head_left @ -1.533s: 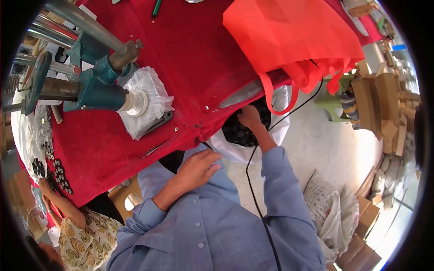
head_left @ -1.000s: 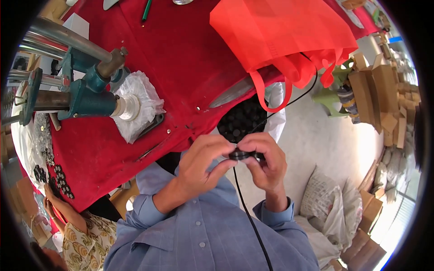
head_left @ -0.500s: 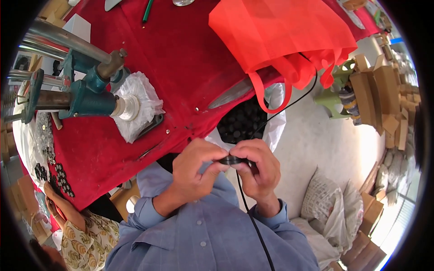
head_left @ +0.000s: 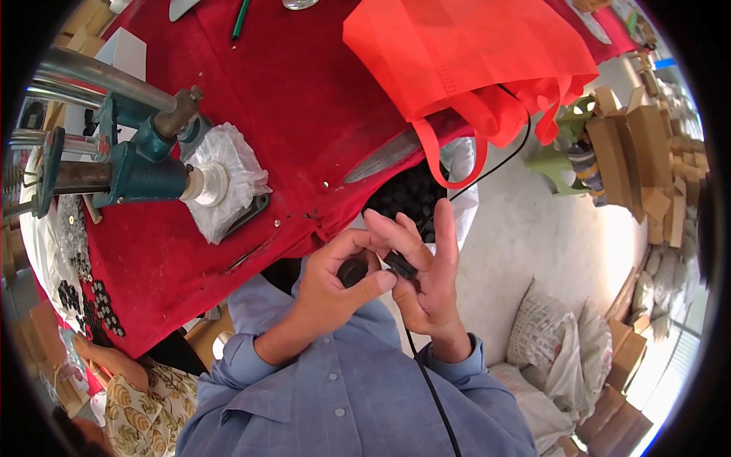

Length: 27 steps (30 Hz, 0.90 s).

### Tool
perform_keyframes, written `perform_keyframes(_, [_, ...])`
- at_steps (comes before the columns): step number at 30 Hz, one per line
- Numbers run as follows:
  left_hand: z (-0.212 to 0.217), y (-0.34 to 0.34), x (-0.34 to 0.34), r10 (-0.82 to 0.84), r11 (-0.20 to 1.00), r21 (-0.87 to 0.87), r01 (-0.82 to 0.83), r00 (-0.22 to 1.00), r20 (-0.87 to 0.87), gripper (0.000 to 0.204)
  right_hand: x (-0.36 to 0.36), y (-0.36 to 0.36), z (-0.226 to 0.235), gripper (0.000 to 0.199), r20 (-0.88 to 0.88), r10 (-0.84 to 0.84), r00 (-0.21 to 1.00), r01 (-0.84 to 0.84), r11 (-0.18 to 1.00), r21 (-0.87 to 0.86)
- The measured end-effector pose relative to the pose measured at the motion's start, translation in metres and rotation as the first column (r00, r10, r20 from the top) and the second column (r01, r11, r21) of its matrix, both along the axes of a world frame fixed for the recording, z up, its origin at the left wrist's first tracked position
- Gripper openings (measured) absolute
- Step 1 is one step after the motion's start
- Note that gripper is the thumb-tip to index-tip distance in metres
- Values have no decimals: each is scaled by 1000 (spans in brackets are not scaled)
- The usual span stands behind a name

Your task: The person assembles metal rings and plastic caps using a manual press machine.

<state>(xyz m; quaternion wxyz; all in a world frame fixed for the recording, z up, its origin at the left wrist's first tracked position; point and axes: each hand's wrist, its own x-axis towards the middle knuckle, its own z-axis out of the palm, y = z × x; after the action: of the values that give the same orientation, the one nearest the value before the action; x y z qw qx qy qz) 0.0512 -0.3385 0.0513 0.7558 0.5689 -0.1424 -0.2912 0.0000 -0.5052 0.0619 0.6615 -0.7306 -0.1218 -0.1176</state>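
Observation:
My left hand (head_left: 324, 286) is curled round a black round piece (head_left: 352, 272), which shows inside its bent fingers. A second black piece (head_left: 400, 264), short and ridged at the side, sits between the fingers and thumb of my right hand (head_left: 434, 286). The outer fingers of that hand stand up straight. Both hands are close together in front of my chest, with the fingertips meeting near the second piece. Just beyond them, a white bag (head_left: 462, 217) holds many black pieces (head_left: 403, 194), partly covered by my fingers.
On the red-covered table (head_left: 282, 91) stand a green metal press (head_left: 152, 171) and a red cloth bag (head_left: 472, 61). A black cable (head_left: 434, 388) runs down past my right hand. Sacks (head_left: 544, 335) and cardboard boxes (head_left: 643, 152) are at the right; another person's arm (head_left: 114, 362) is at the lower left.
My hands have shifted from pinching a black disc together to holding two black pieces apart. The right hand's outer fingers have straightened upward.

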Motion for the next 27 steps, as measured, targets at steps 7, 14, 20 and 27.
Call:
perform_keyframes(7, [1, 1, 4, 120, 993, -60, -106, 937, 327, 28, -4, 4, -2, 93, -22, -69, 997, 70, 996, 50])
perform_keyframes(14, [12, 0, 2, 226, 972, -42, -233, 857, 463, 24, -4, -5, -1, 26, 122, -220, 968, 227, 973, -45])
perform_keyframes(20, [5, 7, 2, 132, 968, 95, -233, 792, 596, 19, -13, 1, 0, 25, 91, -268, 959, 277, 954, -110])
perform_keyframes(27, [-49, -2, -15, -14, 942, 336, 7, 1000, 20, 35, -25, -6, -37, 29, -287, -368, 885, 307, 922, -237])
